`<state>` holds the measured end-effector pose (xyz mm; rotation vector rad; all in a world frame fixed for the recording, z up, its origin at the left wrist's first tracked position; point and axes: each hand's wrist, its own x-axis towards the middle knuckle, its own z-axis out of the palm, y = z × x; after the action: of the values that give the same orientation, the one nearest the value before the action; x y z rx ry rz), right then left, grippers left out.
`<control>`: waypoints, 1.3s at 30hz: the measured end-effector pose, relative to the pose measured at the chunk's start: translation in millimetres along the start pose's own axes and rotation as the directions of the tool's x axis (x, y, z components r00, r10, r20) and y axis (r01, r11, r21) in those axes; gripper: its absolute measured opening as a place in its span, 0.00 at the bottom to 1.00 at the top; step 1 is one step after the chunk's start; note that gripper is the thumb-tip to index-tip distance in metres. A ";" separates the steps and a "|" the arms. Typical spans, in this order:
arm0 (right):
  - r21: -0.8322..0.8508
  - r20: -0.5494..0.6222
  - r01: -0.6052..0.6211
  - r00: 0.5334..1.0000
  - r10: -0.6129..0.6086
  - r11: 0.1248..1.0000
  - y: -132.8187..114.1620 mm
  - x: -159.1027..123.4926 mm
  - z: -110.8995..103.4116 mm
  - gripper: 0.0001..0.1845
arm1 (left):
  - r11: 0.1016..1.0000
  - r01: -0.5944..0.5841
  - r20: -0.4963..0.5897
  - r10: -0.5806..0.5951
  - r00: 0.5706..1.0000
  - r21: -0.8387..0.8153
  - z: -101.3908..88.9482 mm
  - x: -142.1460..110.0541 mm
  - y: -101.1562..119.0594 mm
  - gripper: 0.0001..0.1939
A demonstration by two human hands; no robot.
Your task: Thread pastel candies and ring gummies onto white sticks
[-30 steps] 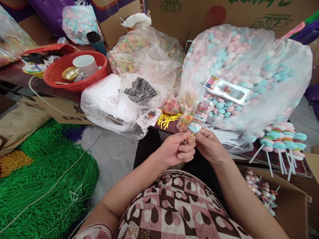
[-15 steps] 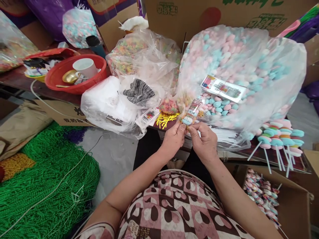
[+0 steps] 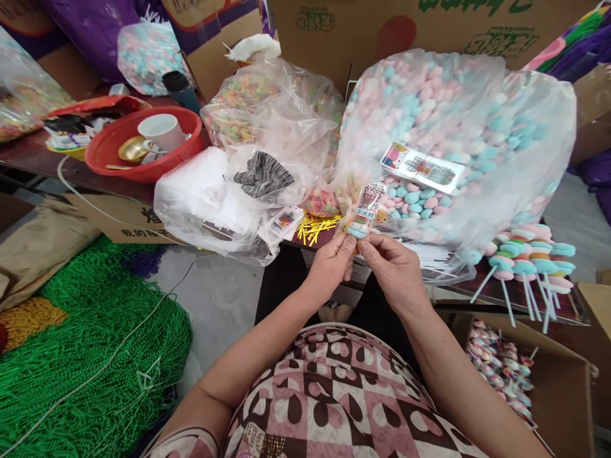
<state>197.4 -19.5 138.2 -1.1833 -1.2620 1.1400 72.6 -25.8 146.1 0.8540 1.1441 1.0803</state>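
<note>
Between my hands is a wrapped candy skewer in a printed clear wrapper, its lower end pinched at my fingertips. My left hand is closed, thumb and fingers gripping the wrapper's bottom from the left. From the right, my right hand pinches the same end, thumb against index finger. Whether a twist tie is in my fingers is hidden. Yellow twist ties lie just left of the candy, beside a heap of sugared gummy rings. White sticks lie to the right of my right hand.
A big bag of pink and blue marshmallows bears a stack of printed wrappers. Unwrapped candy skewers overhang the table's right edge, above a carton of wrapped ones. At left stand a red basin and green cord.
The wrapped candy skewer has turned slightly, now showing a barcode side. My fingers have shifted a little at its lower end. The whole view has moved slightly.
</note>
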 end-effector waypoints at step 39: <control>0.093 0.042 -0.027 0.999 0.023 0.995 -19.3 -6.4 -9.7 0.09 | 0.920 -0.346 0.209 0.307 0.928 0.183 3.1 -7.7 26.3 0.19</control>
<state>206.5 -27.3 157.4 -1.1135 -1.2141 1.2339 69.4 -25.8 173.5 1.3257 1.0017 1.1357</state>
